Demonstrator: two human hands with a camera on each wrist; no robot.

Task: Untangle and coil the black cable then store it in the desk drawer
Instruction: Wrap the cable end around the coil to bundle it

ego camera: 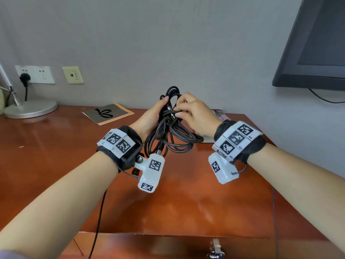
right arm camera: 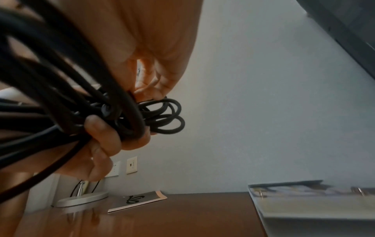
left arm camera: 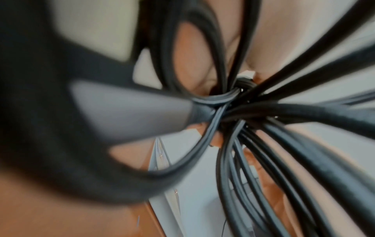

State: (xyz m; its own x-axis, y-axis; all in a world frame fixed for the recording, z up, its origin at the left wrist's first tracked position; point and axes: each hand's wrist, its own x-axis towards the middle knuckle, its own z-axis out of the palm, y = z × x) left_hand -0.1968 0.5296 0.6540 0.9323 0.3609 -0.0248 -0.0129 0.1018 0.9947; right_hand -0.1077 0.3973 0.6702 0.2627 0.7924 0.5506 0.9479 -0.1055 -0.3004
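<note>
Above the desk (ego camera: 56,165), the left hand (ego camera: 149,118) clutches the bundled black cable (ego camera: 171,139); the right hand (ego camera: 196,116) pinches a strand. Better to ease loops free gently, not yank.

A glossy reddish-brown wooden desk (ego camera: 56,156) is seen against the grey wall. On it a round silver lamp base (ego camera: 30,108) is set at the far left, a booklet (ego camera: 108,113) (black looped emblem on its cover) lies nearby, and a ring binder (right arm camera: 316,202) rests at the right.
</note>
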